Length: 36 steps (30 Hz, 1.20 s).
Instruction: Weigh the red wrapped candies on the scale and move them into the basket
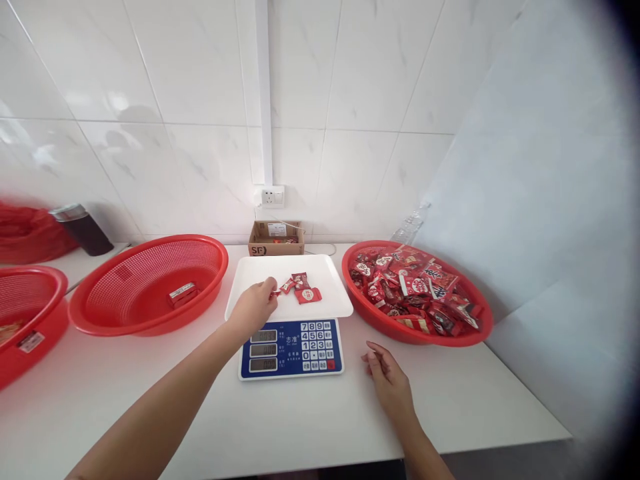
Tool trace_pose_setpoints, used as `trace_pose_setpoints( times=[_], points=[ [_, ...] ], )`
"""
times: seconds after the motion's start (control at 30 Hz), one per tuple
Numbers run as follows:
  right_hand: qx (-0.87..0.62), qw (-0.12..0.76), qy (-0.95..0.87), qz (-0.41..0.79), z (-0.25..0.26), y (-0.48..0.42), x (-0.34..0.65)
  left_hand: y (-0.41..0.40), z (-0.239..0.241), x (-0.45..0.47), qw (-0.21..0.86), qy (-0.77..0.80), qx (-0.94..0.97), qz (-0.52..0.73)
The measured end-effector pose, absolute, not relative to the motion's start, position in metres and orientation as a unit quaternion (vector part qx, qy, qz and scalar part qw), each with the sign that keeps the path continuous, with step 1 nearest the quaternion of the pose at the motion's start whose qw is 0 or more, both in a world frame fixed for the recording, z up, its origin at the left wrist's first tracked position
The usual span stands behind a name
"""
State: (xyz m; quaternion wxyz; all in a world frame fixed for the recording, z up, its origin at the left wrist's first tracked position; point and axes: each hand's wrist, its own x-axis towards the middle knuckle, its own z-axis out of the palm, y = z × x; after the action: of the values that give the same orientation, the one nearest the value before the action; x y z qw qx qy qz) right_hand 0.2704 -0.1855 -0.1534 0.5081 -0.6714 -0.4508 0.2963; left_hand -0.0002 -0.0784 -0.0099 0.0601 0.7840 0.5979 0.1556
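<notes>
A blue-faced digital scale [291, 347] with a white tray [330, 303] stands in the middle of the counter. A few small red candy packets [301, 287] lie on the tray. My left hand [254, 309] reaches over the tray's left side, fingers pinched on one red packet [275, 293]. Beside the scale's right edge, my right hand [387, 377] rests on the counter with fingers loosely stretched and nothing in it.
A red basket [453, 330] piled with red candy packets sits at the right. Left of the scale is a red mesh basket [150, 283] holding one packet, another red basket [30, 313] at far left. A cardboard box [277, 239] and dark flask [83, 228] stand by the wall.
</notes>
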Motion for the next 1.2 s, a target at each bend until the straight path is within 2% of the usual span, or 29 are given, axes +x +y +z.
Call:
trace_pose_setpoints(
  times=[0.2,0.3,0.47,0.57,0.73,1.2],
  points=[
    [-0.670,0.509,-0.449,0.300,-0.153,-0.186,0.271,-0.073,0.015,-0.080,-0.032,0.716,0.661,0.222],
    [-0.672,0.506,-0.453,0.295,-0.154,-0.185,0.272,-0.067,0.017,-0.097,-0.043,0.720,0.650,0.239],
    [-0.671,0.506,-0.450,0.301,-0.156,-0.183,0.272,-0.062,-0.001,-0.039,0.066,0.576,0.786,0.212],
    [-0.671,0.509,-0.448,0.301,-0.155,-0.184,0.271,-0.056,-0.009,0.010,0.112,0.473,0.861,0.149],
    [-0.670,0.511,-0.445,0.302,-0.150,-0.186,0.269,-0.041,-0.015,0.054,0.098,0.442,0.888,0.075],
    [-0.673,0.506,-0.447,0.304,-0.142,-0.187,0.267,-0.021,-0.019,0.066,0.016,0.439,0.891,0.111]
  ],
)
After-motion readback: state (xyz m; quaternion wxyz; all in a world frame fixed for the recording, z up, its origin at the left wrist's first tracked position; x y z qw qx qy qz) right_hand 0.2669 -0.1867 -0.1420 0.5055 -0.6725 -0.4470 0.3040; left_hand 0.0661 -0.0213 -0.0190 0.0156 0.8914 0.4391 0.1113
